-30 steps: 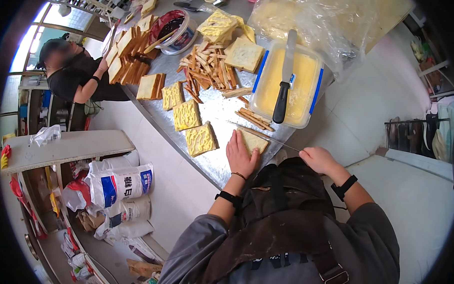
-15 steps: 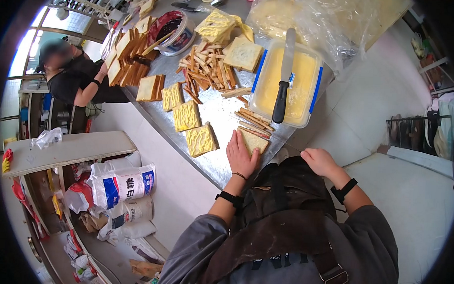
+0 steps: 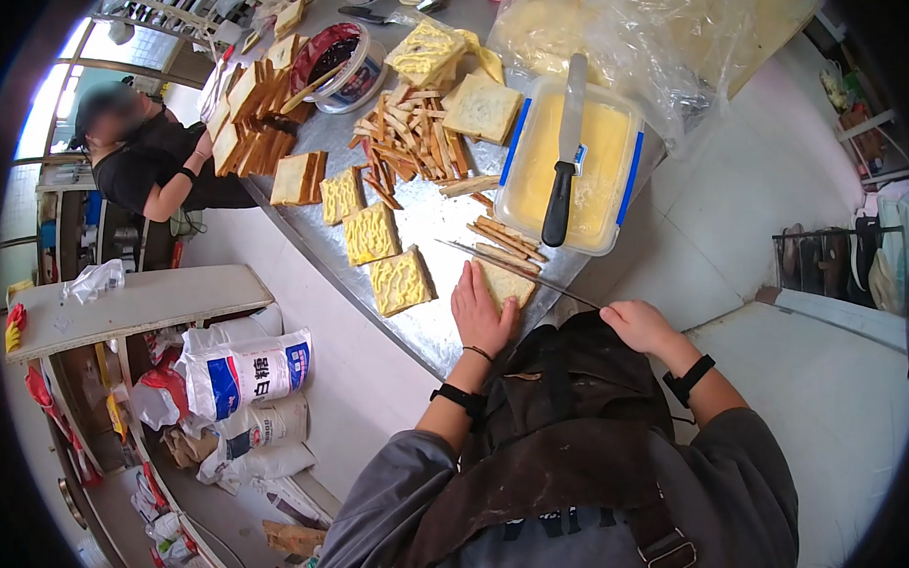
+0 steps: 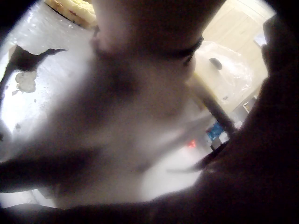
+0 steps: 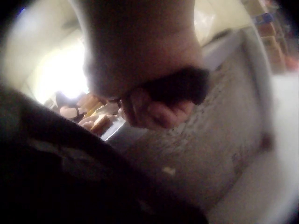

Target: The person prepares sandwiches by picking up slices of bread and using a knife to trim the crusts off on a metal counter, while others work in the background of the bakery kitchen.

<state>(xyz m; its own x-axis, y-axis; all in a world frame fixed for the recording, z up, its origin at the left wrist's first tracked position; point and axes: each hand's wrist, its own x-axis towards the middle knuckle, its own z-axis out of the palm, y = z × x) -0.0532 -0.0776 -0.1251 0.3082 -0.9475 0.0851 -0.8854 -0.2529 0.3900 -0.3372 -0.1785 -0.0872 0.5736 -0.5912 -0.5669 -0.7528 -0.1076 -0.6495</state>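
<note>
My left hand (image 3: pixel 482 313) rests with extended fingers on a crust-edged sandwich (image 3: pixel 509 286) near the table's edge. In my right hand (image 3: pixel 637 325) is a long, thin knife (image 3: pixel 535 276); its blade crosses the sandwich along the far side, just beyond my left fingertips. Curled fingers wrap the knife's black handle (image 5: pixel 187 86) in the right wrist view. Cut crust strips (image 3: pixel 506 238) lie right beyond the blade. To the left, several bread slices (image 3: pixel 370 233) carry yellow zigzag lines of sauce. The left wrist view is dark and blurred around the hand.
A tub of yellow spread (image 3: pixel 604 149) has a black-handled spatula (image 3: pixel 563 178) lying across it. Beyond are a crust pile (image 3: pixel 410 137), bread stacks (image 3: pixel 250 122) and a bucket of dark red filling (image 3: pixel 347 65). Another person (image 3: pixel 144 158) stands at the table's far left.
The knife drew back toward the right, then its blade came forward across the sandwich again. A strip of crust now lies separated at the sandwich's far side. My left hand stays put.
</note>
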